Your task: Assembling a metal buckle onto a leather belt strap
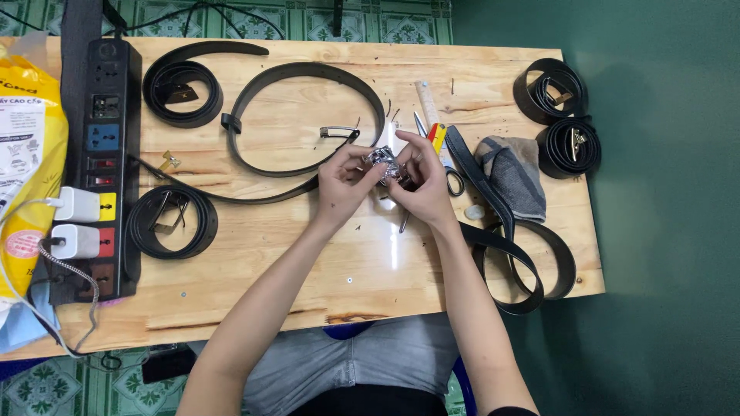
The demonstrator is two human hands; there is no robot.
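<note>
Both hands are meeting at table centre: the left hand and right hand are pinching a shiny metal buckle between curled fingertips, lifting it clear for a close look. A loose black belt is looping at ten o'clock, scissors waiting at two o'clock.

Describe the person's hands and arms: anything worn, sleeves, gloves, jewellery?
Both the left hand and the right hand are bare: no gloves, and no rings or watch that I can make out. Forearms are uncovered up to the elbows. A dark sleeve edge shows at the right upper arm, bottom of frame.
</note>
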